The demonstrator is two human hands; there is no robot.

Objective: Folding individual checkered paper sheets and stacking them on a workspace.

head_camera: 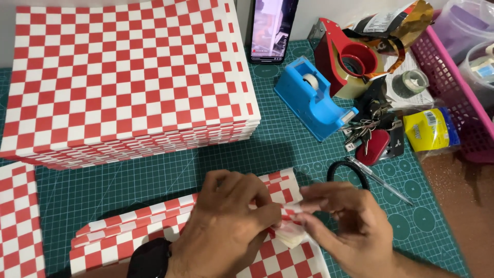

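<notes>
Red-and-white checkered paper, a folded sheet (280, 193), lies at the near centre of the green gridded cutting mat (288, 146), and both hands work on it. The left hand (226, 221), with a black watch (149, 257) on its wrist, presses down on the folded sheet with fingers curled and fingertips pinched at its right edge. The right hand (345, 224) meets it from the right, thumb and fingers closed narrowly on a small pale, translucent strip (293, 234) at that same edge; whether this is tape or a paper corner cannot be told, as the hand is blurred. Under the folded sheet, toward the near left, more folded checkered pieces (123, 226) overlap one another. At the far left a tall stack of flat checkered sheets (128, 77) sits on the mat, well apart from the hands, and another checkered sheet (18, 221) shows at the near left edge. Far of the hands, right of the stack, stands a blue plastic tape dispenser (314, 98), with a red handheld packing-tape dispenser (347, 56) just beyond it. A phone with a lit screen (272, 28) leans upright at the far centre. A bunch of keys with a red fob (373, 139) lies right of the blue dispenser. A black hair band (347, 172) and a thin clear pen (381, 180) lie just beyond the right hand. A pink plastic basket (453, 87) stands at the far right.
</notes>
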